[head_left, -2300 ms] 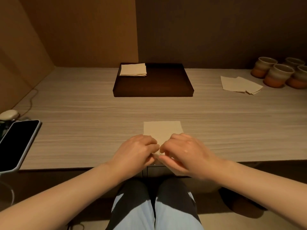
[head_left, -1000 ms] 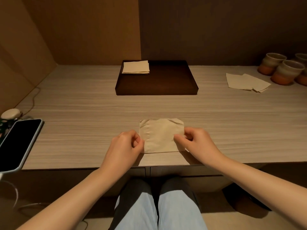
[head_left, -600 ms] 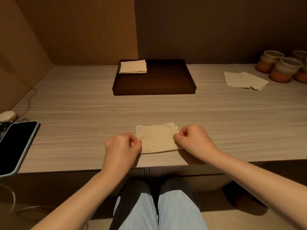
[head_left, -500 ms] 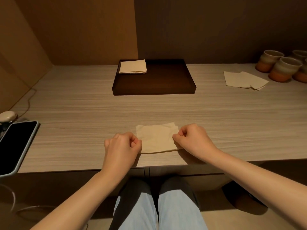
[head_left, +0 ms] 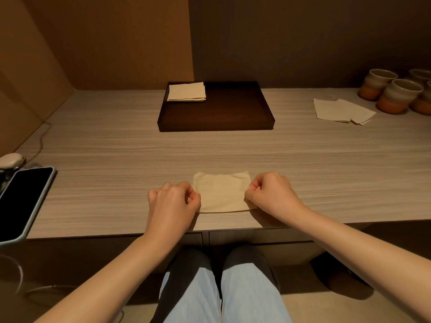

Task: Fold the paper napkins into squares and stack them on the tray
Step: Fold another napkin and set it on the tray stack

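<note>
At lower centre of the frame, the folded napkin (head_left: 221, 193) is pinched flat on the bench (head_left: 116, 148) at its left edge by the left hand (head_left: 173, 202) and at its right edge by the right hand (head_left: 271, 193), fingers curled. Uneven far edges may be creased into a crooked square, should the layers slip.

A single wide-angle view looks from the person's head, forward and steeply down over the wooden table (head_left: 116, 155). It faces the back wall beyond the table, and the walls bow toward the edges of the view. The table's near edge crosses the lower middle, close under the camera, with the person's knees below it and both forearms reaching up from the bottom corners. The table's far edge lies at mid-height. No second view shares the scene.
</note>
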A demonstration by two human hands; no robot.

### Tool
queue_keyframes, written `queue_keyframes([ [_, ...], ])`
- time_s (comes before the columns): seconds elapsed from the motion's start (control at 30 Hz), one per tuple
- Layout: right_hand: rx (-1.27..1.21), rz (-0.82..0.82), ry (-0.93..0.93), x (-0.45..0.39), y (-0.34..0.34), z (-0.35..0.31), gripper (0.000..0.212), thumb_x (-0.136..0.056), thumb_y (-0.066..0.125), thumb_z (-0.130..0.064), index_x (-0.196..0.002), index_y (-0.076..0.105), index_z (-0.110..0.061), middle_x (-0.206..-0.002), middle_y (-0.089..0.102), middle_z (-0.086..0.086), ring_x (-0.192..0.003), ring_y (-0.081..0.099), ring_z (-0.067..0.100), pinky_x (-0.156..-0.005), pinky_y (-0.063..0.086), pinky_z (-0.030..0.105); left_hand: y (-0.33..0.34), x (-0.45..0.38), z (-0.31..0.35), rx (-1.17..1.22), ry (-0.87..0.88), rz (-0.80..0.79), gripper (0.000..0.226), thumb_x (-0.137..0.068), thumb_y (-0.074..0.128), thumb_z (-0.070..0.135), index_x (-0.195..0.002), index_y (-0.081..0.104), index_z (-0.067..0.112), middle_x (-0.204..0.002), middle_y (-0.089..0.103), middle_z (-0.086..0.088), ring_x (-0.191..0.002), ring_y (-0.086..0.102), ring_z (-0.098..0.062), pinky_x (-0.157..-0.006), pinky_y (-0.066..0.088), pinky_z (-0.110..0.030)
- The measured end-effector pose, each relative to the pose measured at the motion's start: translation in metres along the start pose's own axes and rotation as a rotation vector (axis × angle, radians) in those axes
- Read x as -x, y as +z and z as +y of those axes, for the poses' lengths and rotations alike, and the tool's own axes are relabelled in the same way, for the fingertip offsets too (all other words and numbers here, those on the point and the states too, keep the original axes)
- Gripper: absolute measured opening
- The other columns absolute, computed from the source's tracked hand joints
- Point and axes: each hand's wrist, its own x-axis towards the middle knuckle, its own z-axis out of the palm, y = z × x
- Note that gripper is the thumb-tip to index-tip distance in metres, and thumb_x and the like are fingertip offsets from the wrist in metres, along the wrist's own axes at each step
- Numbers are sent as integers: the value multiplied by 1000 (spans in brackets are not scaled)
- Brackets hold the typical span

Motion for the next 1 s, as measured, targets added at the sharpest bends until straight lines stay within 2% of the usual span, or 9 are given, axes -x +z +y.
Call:
queue_keyframes([
  [0.2,-18,-36,45,-4,1,3,39,-76,69,-25,-111,54,-20,-89,67,3,-91,60,22,-58,44,27,2,-1,0,-67,44,19,20,-89,57,31,-69,58,26,-63,54,11,-73,49,-12,-77,24,-30],
  [0.4,-13,-38,17,0,1,2,53,-76,68,-24,-124,47,-18,-93,65,5,-89,59,20,-59,42,25,4,0,0,-176,117,35,18,-87,58,31,-71,59,23,-61,56,8,-72,51,-15,-77,24,-31],
  [0.5,-7,-43,-10,3,2,2,52,-77,68,-21,-125,46,-17,-89,64,5,-86,59,20,-58,44,25,4,1,3,-253,202,83,15,-83,63,27,-72,57,19,-60,55,6,-67,49,-18,-74,31,-35],
  [0.57,-3,-45,-31,5,3,1,51,-79,67,-19,-125,46,-16,-88,62,5,-84,58,19,-56,41,21,1,2,5,-279,316,80,13,-79,69,21,-79,57,16,-71,58,2,-70,51,-20,-72,39,-37],
  [0.67,23,-32,-62,10,4,1,48,-82,64,-18,-126,47,-16,-87,60,2,-78,57,16,-56,43,22,-2,2,5,-377,642,-17,33,-61,82,9,-90,65,12,-94,64,-6,-86,56,-26,-69,46,-38],
  [0.73,48,-33,-75,11,4,1,44,-85,61,-17,-126,46,-16,-85,59,2,-76,58,15,-59,48,25,-4,1,6,-406,734,-69,40,-56,84,6,-92,68,12,-100,65,-6,-92,57,-25,-70,45,-35],
  [0.83,92,-42,-86,14,-1,1,42,-88,57,-16,-128,46,-15,-88,62,3,-83,60,18,-71,53,33,-4,2,5,-350,751,-147,36,-58,83,0,-90,69,10,-97,66,-5,-89,59,-22,-65,49,-32],
  [0.93,312,112,-341,29,-5,-3,39,-92,54,-20,-130,49,-15,-111,61,1,-106,56,19,-88,49,34,-1,12,3,-303,689,-190,44,-58,83,-3,-100,70,3,-102,68,-10,-90,65,-24,-64,57,-33],
  [1.0,417,121,-522,43,-1,-9,39,-95,47,-29,-130,53,-14,-121,57,1,-114,52,17,-96,45,34,4,21,0,-299,675,-178,44,-69,78,5,-111,68,1,-114,66,-15,-103,65,-28,-80,58,-35],
])
